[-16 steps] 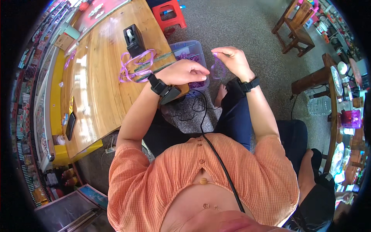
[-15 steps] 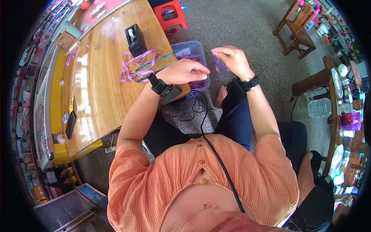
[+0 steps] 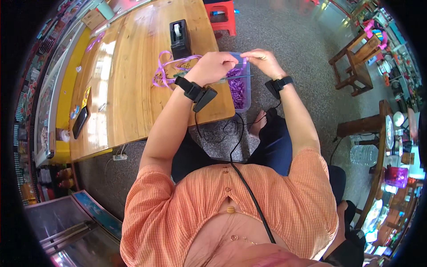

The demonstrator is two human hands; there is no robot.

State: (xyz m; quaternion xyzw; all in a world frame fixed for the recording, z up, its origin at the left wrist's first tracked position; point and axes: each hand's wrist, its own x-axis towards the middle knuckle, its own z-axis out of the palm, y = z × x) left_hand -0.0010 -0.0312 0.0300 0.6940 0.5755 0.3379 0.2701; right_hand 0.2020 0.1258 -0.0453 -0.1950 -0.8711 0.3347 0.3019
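Observation:
Over the table's right corner, my left hand (image 3: 212, 67) is closed, thumb and fingers pinched together; what they hold is too small to make out. Close beside it, above a clear plastic bin (image 3: 248, 94), my right hand (image 3: 265, 63) pinches a small bit of purple ribbon (image 3: 244, 60) at its fingertips. The two sets of fingertips are nearly touching. A thin dark green stem (image 3: 242, 77) sticks out below them across the bin; I cannot tell whether it is held. Purple pieces (image 3: 237, 91) fill much of the bin. Loops of lilac ribbon (image 3: 163, 71) lie left of my left hand.
A black tape dispenser (image 3: 179, 41) stands on the wooden table (image 3: 138, 66), beyond the ribbon. Farther left lies a phone (image 3: 81, 121). A red stool (image 3: 222, 18) and a wooden chair (image 3: 353, 66) stand on the floor. A black cable (image 3: 240, 162) runs down my front.
My right hand has come left to my left hand, bringing the purple ribbon over the bin. My left hand's fingers have closed into a pinch. The view has shifted slightly.

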